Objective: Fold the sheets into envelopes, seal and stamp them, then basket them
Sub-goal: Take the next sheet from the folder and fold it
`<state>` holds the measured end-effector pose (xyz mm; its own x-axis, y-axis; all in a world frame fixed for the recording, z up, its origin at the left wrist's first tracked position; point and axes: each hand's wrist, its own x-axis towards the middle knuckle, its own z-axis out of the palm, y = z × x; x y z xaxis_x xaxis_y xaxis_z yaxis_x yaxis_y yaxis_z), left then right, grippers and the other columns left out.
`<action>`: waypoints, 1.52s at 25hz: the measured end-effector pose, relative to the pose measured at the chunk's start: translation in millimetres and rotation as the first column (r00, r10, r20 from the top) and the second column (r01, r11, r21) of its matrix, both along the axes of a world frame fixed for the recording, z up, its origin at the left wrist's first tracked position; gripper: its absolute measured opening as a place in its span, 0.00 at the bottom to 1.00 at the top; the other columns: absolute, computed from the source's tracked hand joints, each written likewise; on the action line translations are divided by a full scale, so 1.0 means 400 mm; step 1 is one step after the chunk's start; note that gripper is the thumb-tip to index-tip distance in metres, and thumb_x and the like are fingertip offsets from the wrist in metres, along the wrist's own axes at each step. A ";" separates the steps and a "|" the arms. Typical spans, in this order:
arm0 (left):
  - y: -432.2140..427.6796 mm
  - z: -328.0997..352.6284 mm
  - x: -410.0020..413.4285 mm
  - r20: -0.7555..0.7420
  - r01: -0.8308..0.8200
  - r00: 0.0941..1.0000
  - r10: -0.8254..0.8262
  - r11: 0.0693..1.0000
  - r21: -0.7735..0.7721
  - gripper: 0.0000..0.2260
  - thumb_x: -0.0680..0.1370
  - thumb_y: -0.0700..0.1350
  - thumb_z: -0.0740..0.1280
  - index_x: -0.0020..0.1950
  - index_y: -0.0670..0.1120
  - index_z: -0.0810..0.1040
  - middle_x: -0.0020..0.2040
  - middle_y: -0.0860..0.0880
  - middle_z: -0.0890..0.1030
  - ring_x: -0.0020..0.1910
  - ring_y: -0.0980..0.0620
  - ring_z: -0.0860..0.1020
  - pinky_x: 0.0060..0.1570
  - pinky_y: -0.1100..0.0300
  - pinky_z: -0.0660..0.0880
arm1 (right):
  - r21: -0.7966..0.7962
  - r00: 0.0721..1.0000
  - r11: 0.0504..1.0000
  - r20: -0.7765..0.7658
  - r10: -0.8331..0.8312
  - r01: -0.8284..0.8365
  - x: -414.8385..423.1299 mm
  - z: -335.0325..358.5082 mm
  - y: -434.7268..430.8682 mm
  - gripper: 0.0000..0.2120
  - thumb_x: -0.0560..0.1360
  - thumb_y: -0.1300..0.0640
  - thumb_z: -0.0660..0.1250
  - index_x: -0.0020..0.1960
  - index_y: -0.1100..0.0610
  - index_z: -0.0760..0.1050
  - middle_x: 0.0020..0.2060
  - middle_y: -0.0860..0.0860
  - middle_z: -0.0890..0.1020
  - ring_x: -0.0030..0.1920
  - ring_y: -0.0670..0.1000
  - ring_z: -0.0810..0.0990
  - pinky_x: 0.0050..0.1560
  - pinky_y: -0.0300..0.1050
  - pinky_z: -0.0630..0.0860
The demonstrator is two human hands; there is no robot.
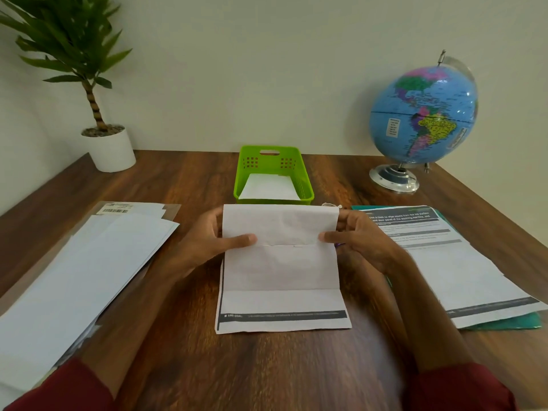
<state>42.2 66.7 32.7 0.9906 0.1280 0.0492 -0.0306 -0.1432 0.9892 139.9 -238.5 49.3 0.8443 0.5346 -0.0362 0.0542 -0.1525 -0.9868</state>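
A printed sheet (281,271) lies in the middle of the wooden table, its top part folded down over itself and a dark printed bar along its near edge. My left hand (207,241) pinches the folded flap at its left edge, thumb on top. On the flap's right edge my right hand (353,235) grips the same way. Behind the sheet stands a green plastic basket (249,167) with a white folded envelope (268,188) inside.
Several white envelopes (80,271) lie in a clear wrapper at the left. Printed sheets (453,262) rest on a teal folder (522,321) at the right. A potted plant (109,149) stands back left, a globe (422,117) back right.
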 end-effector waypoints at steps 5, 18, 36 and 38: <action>-0.013 0.007 -0.012 0.001 0.020 1.000 -0.020 1.000 -0.021 0.15 0.71 0.46 0.77 0.57 0.49 0.82 0.51 0.54 0.87 0.51 0.53 0.85 0.50 0.57 0.83 | 0.119 0.992 0.987 0.049 -0.113 0.106 0.006 0.008 -0.001 0.20 0.76 0.65 0.72 0.68 0.59 0.76 0.60 0.52 0.85 0.58 0.54 0.86 0.57 0.54 0.83; -0.011 -0.010 0.014 0.030 -0.120 0.992 0.125 0.986 -0.116 0.10 0.83 0.49 0.64 0.62 0.49 0.81 0.55 0.48 0.86 0.53 0.46 0.85 0.53 0.51 0.81 | 0.178 0.939 0.943 0.152 -0.309 0.282 -0.008 -0.008 0.032 0.13 0.76 0.62 0.74 0.60 0.57 0.82 0.55 0.49 0.87 0.52 0.50 0.87 0.52 0.47 0.85; 0.005 -0.006 0.005 0.079 -0.002 0.997 0.013 0.989 -0.145 0.34 0.64 0.46 0.83 0.67 0.48 0.76 0.59 0.47 0.85 0.58 0.46 0.83 0.55 0.47 0.82 | 0.275 0.967 0.928 -0.030 -0.251 0.250 0.000 0.012 0.029 0.15 0.84 0.52 0.62 0.68 0.54 0.76 0.56 0.50 0.87 0.55 0.53 0.86 0.47 0.43 0.83; 0.000 0.000 0.002 0.115 -0.031 0.992 0.050 0.987 -0.156 0.30 0.65 0.44 0.83 0.66 0.47 0.77 0.58 0.48 0.85 0.57 0.46 0.84 0.53 0.50 0.83 | 0.205 0.982 0.961 -0.016 -0.186 0.185 -0.007 0.015 0.031 0.12 0.81 0.55 0.67 0.64 0.52 0.78 0.52 0.43 0.88 0.52 0.49 0.87 0.45 0.39 0.82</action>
<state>43.0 66.6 32.7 0.9728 0.1830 0.1422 -0.1459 0.0071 0.9893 137.3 -226.1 55.3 0.9293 0.3642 0.0607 0.0475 0.0451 -0.9979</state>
